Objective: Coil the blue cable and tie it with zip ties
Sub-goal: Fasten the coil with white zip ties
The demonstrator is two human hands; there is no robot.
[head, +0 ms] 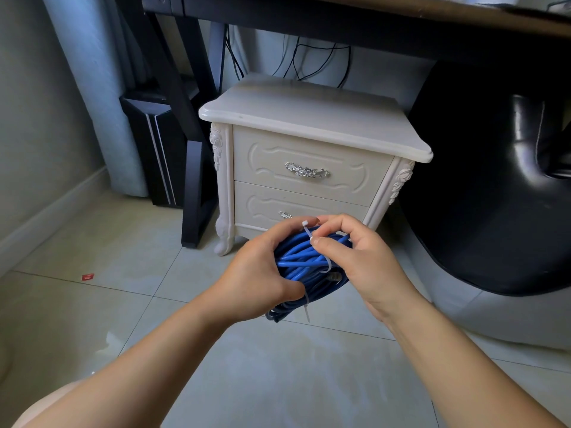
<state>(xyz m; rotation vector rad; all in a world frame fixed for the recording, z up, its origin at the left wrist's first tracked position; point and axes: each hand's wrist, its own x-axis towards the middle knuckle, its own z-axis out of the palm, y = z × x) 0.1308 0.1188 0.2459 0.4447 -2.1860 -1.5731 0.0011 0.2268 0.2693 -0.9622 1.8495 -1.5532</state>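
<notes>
The blue cable (298, 267) is a bundled coil held in the air between both hands, in front of the white nightstand. My left hand (262, 273) grips the coil from the left, fingers curled round its strands. A white zip tie (315, 245) runs over the top of the coil, its square head sticking up near my fingertips. My right hand (364, 257) pinches this tie between thumb and fingers. A second white zip tie (306, 307) wraps the lower part of the coil, its tail hanging down. A clear cable plug (335, 276) shows beside my right palm.
A white two-drawer nightstand (309, 143) stands right behind the coil. A black desk frame (197, 168) and a black computer case (154, 143) are to the left. A black chair (494, 180) fills the right. The tiled floor (123, 273) has a small red scrap (87, 276).
</notes>
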